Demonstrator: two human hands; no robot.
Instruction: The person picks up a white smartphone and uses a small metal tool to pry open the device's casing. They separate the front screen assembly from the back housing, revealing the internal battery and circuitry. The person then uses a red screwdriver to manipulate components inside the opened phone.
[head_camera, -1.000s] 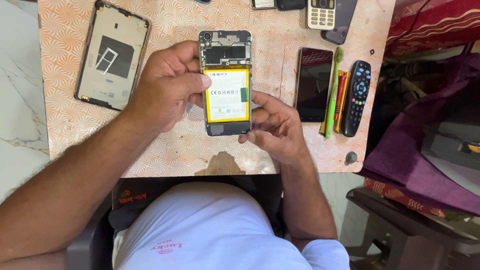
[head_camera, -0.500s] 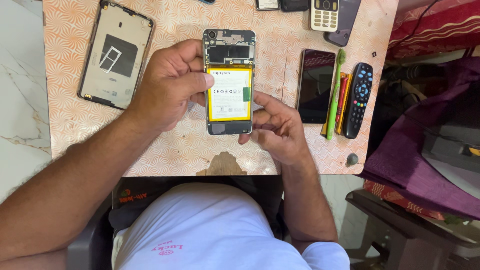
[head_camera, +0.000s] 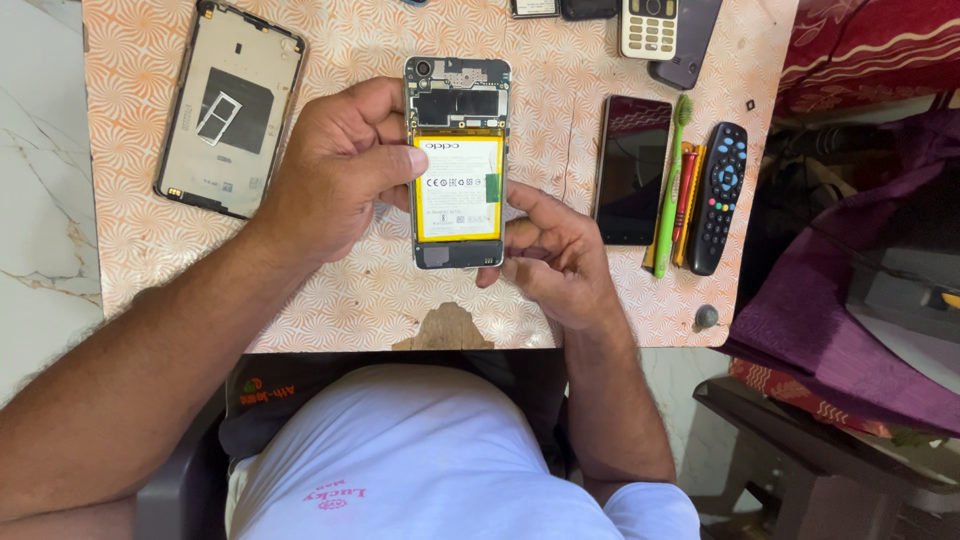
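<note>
An opened smartphone (head_camera: 458, 165) with its back removed shows a yellow-edged white battery and dark circuit boards. It is held just above the patterned table (head_camera: 380, 290). My left hand (head_camera: 335, 170) grips its left edge, the thumb lying on the battery's upper left corner. My right hand (head_camera: 550, 250) holds the lower right edge, with the index finger pressed against the right side. The phone's removed back cover (head_camera: 230, 110) lies inside-up at the table's left.
A dark phone (head_camera: 632, 168) lies right of my hands, then a green toothbrush (head_camera: 668, 180), red and orange tools (head_camera: 686, 200) and a black remote control (head_camera: 716, 195). A keypad phone (head_camera: 650, 27) and other devices sit at the far edge. A purple bag (head_camera: 850, 330) is at right.
The camera view shifted slightly. My hands keep the same hold on the open phone, with only small finger adjustments.
</note>
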